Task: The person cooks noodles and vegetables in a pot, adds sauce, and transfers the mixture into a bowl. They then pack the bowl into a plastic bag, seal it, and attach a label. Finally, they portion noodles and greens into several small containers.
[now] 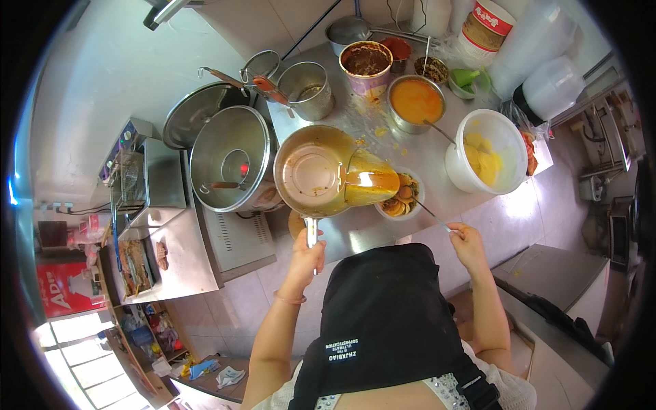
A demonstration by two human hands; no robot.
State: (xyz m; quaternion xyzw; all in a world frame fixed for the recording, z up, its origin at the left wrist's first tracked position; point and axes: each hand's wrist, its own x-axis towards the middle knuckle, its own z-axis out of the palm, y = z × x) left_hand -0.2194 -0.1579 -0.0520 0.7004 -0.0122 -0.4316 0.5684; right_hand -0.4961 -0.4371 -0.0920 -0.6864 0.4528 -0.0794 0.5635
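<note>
My left hand [309,256] is closed around the handle of a large steel saucepan [310,169], tilted to the right. Orange-brown liquid lies along the pan's right wall, whose edge is over a white bowl [421,197]. That bowl contains sliced yellow food and chopped bits. In my right hand [465,241] is the thin handle of a metal spoon [433,215]; its far end rests in the bowl among the food. Whether liquid is flowing from the pan cannot be told.
Behind the bowl stand a steel pot of orange liquid [416,105] and a tub of dark sauce [365,61]. A white bucket [458,169] with yellow pieces is at the right. To the left are a tall steel pot [205,159], a steel strainer pot [312,102] and a fryer [164,174].
</note>
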